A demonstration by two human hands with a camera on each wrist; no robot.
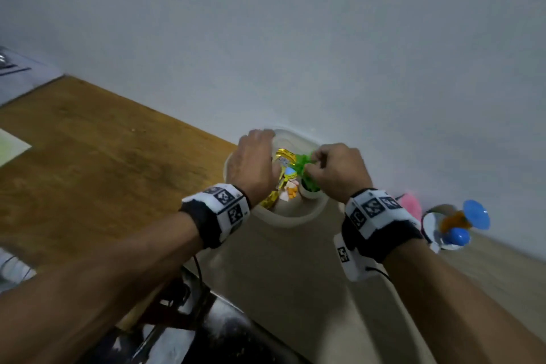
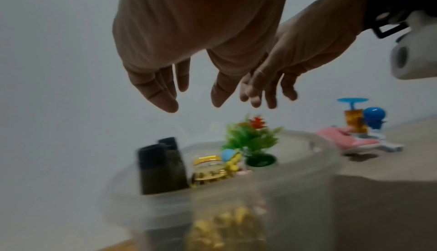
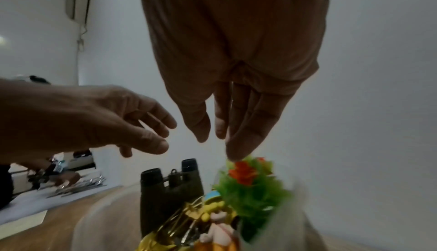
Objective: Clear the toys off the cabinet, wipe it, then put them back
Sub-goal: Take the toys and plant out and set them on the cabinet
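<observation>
Your cabinet top (image 1: 289,275) is pale beige and runs along the white wall (image 1: 295,23), with a wooden surface (image 1: 88,162) to its left. On the far part of the cabinet, against the wall, sits one clear tub (image 1: 291,217) with the toys in it, and both your hands are over it. From the head camera your left hand (image 1: 251,162) covers the tub's left side and your right hand (image 1: 336,170) looks curled at the plastic plant (image 1: 304,167). The wrist cameras tell it differently: your left hand (image 2: 189,49) hangs with fingers loose and apart above the toys, holding nothing, and your right hand (image 3: 236,68) has its fingers straight, one fingertip (image 3: 234,154) just at the red flowers on top of the plant (image 3: 250,186); whether it touches them you cannot tell. Only the wrist views show the one pair of dark binoculars (image 2: 160,167) standing upright at the tub's left side; your left hand hides them from above. Beside them are one gold foil piece (image 2: 208,169), one small yellow figure (image 2: 232,160) and the one plant in its white pot. To the right, outside the tub, lie one pink cloth (image 2: 347,137) and one blue toy (image 2: 372,117) on the cabinet.
</observation>
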